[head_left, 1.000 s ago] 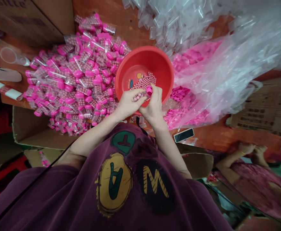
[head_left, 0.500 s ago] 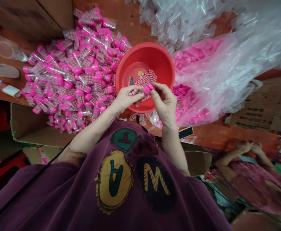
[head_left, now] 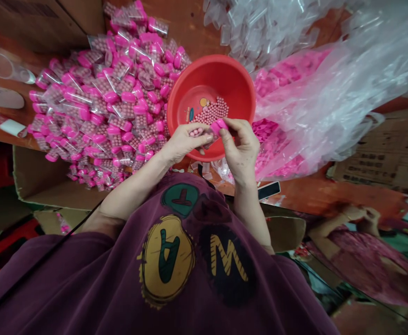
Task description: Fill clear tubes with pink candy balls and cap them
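My left hand (head_left: pixel 184 142) is closed round a small clear tube with pink beads (head_left: pixel 196 132) in it. My right hand (head_left: pixel 240 146) pinches a pink cap (head_left: pixel 219 125) at the tube's open end. Both hands hover over the near rim of a red plastic bowl (head_left: pixel 224 79), which holds loose pink beads (head_left: pixel 213 110) on its floor. Left of the bowl lies a big heap of filled, pink-capped tubes in clear sleeves (head_left: pixel 109 102).
A clear plastic bag with pink caps (head_left: pixel 287 93) lies to the right of the bowl, and empty clear tubes (head_left: pixel 259 28) are piled behind it. A phone (head_left: pixel 269 190) rests at the table's near edge. Another person's hands (head_left: pixel 360 215) work at lower right. Cardboard boxes stand at left.
My right hand has turned and shifted right, bringing the pink cap up against the end of the tube. My left hand has kept hold of the tube.
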`<state>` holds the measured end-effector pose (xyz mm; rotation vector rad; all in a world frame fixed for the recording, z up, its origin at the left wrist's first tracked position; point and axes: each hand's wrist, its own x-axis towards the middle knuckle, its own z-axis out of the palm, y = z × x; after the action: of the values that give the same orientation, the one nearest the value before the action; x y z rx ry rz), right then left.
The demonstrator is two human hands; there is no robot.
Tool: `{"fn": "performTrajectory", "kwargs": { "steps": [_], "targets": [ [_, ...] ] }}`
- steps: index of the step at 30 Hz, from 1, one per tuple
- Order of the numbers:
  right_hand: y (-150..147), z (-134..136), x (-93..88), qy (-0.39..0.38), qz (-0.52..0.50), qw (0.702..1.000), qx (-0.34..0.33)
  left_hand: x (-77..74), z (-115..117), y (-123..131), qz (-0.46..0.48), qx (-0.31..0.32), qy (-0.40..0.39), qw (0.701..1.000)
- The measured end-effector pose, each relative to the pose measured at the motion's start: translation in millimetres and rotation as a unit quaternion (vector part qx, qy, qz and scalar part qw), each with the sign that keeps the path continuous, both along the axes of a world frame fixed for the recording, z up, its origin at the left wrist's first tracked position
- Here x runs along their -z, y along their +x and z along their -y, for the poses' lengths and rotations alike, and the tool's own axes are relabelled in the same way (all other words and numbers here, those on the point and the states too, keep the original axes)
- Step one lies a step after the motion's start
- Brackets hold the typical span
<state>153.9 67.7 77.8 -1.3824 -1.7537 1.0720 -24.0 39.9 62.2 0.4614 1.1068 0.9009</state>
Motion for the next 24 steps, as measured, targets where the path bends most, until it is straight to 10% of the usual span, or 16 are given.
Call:
{"fn": "performTrajectory", "kwargs": {
  "steps": [24],
  "targets": [
    [8, 6, -7.8, -0.029, 0.014, 0.999, 0.009, -3.0, -4, -2, -0.029, 0.042, 0.044, 0.998]
  ]
}}
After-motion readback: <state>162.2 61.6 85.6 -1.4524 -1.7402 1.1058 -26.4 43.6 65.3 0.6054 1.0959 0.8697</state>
